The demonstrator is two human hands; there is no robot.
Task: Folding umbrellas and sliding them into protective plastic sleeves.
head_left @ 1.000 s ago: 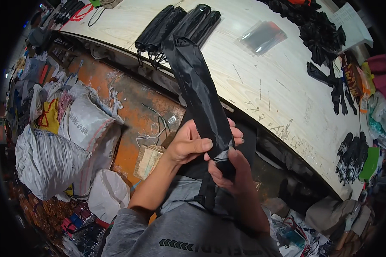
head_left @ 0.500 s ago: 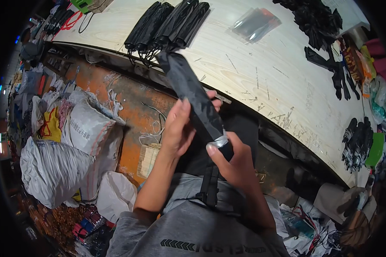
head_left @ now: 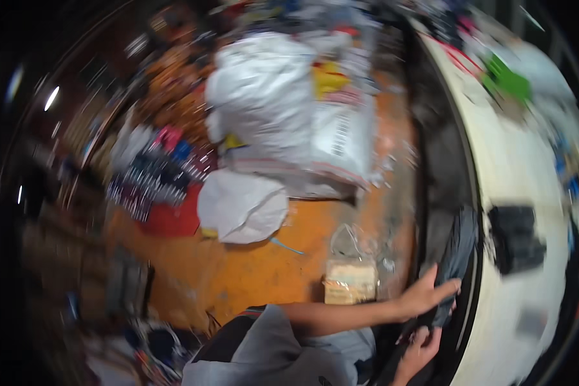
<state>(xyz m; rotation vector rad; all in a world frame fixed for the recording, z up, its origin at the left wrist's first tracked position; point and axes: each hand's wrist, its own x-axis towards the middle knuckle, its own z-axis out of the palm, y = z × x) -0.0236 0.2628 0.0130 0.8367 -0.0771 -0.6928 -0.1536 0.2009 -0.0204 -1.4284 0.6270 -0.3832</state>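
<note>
A folded black umbrella [head_left: 458,241] slants upward from my hands, alongside the table's near edge. My left hand [head_left: 426,296] is wrapped round its lower part, thumb across the front. Just below, my right hand [head_left: 422,352] grips the umbrella's bottom end; the handle itself is mostly hidden and smeared by motion. Close by on the table [head_left: 502,161] lies a row of several folded black umbrellas [head_left: 516,239]. Beyond them is a blurred clear plastic packet [head_left: 533,320].
Big white sacks [head_left: 264,96] and a round white bag [head_left: 243,206] stand on the orange floor [head_left: 270,276]. A bundled pale block [head_left: 350,281] lies on the floor near my left forearm. Something green [head_left: 505,77] sits at the table's far end.
My view has swung left, so the sacks and floor now fill the middle and the table is at the right. Both hands still hold the umbrella.
</note>
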